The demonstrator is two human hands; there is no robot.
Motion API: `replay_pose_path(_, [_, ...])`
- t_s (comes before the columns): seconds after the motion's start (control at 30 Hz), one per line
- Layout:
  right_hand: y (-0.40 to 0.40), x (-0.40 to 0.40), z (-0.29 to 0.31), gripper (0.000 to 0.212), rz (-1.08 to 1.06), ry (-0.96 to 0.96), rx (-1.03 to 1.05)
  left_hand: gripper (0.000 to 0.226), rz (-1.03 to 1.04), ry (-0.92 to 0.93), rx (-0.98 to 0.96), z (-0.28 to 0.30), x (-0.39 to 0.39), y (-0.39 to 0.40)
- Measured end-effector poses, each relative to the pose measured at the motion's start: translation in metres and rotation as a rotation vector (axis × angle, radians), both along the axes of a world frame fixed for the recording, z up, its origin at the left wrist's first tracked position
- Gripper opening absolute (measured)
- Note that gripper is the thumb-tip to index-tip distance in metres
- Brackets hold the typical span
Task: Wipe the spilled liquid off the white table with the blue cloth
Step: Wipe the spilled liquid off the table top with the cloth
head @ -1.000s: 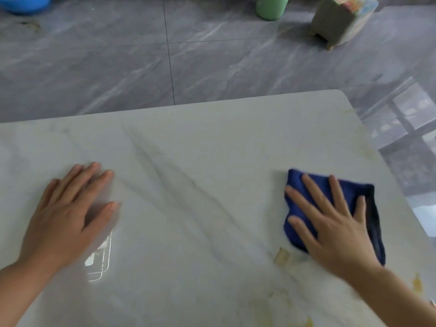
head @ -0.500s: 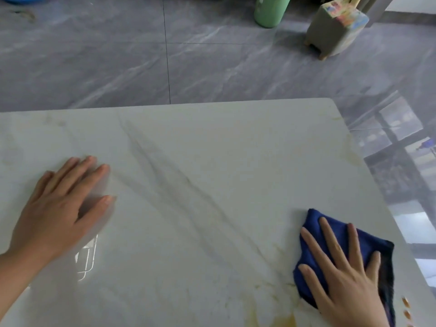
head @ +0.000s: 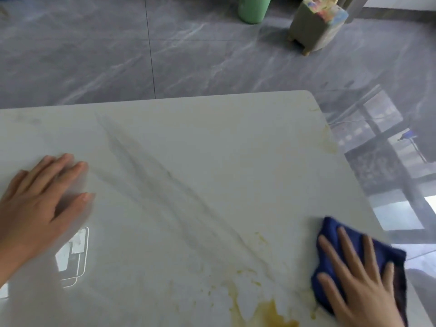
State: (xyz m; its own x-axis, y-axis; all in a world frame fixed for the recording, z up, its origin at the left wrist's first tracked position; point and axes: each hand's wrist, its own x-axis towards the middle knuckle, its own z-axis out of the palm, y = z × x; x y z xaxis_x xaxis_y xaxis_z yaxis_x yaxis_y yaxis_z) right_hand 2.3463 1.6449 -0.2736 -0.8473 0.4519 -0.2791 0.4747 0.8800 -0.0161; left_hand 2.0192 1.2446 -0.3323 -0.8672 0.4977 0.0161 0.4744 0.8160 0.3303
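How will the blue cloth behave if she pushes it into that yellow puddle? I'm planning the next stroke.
The blue cloth is probably soft and floppy: it lies bunched and folded under the right hand. Pressed by flat fingers, it should slide easily on the glossy table. It will likely soak up the yellow spill and may smear some of it.

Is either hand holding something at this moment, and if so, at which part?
Neither grips anything. The right hand presses the blue cloth flat onto the white table, straight fingers spread across its top. The left hand rests flat on the table.
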Motion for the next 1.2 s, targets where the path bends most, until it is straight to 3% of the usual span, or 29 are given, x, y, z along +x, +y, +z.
replay_pose_path(0.17, [-0.052,-0.019,-0.002,0.056,0.282,0.012,-0.03,0.064,0.002,0.048,-0.007,0.013,0.008,0.01])
replay_pose_path(0.3, [-0.032,-0.079,-0.002,0.058,0.212,-0.025,-0.001,0.065,0.027,0.073,-0.07,0.022,0.014,0.016])
replay_pose_path(0.4, [-0.012,-0.088,-0.015,0.052,0.062,0.033,0.006,0.065,0.034,0.071,-0.074,0.025,0.014,0.017])
replay_pose_path(0.57, [-0.027,-0.101,-0.013,0.058,0.003,-0.001,-0.034,0.064,0.025,0.096,-0.098,0.025,0.016,0.017])
replay_pose_path(0.7, [-0.082,-0.129,-0.005,0.063,0.214,0.004,-0.059,0.065,0.032,0.089,-0.104,0.024,0.014,0.017])
replay_pose_path(0.9, [-0.166,-0.088,-0.002,0.058,0.567,0.02,-0.168,0.065,0.039,0.083,-0.101,0.023,0.013,0.018])
replay_pose_path(1.1, [-0.161,-0.105,-0.005,0.055,0.646,0.063,-0.16,0.065,0.038,0.095,-0.118,0.023,0.013,0.016])
replay_pose_path(1.2, [-0.128,-0.128,-0.007,0.057,0.498,0.096,-0.082,0.065,0.043,0.068,-0.124,0.024,0.013,0.016])
